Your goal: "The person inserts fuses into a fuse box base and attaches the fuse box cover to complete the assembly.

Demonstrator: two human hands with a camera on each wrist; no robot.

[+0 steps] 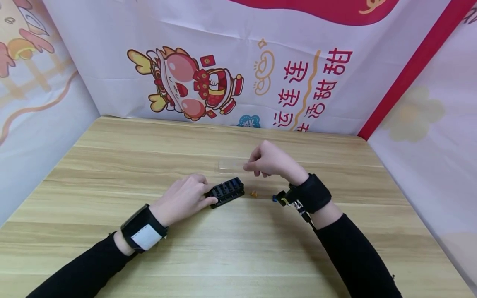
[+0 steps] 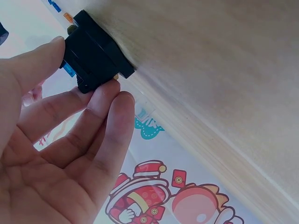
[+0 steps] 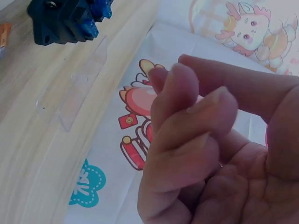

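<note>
A black fuse box (image 1: 225, 191) with a row of slots sits at the middle of the table, tilted in this view. My left hand (image 1: 184, 196) grips its left end, thumb on the near side and fingers on the far side. Blue pieces (image 3: 87, 25) show in its slots in the right wrist view. Above the table, my right hand (image 1: 270, 159) has loosely curled fingers with nothing visible between them. Beside its fingertips in the head view lies a clear plastic cover (image 1: 231, 166), which stands apart from the fingers in the right wrist view.
A small orange fuse (image 1: 254, 193) lies just right of the fuse box. Farther right, close to the right wrist strap, is a small blue piece (image 1: 275, 198). A white printed cloth (image 1: 179, 25) hangs along the table's back edge.
</note>
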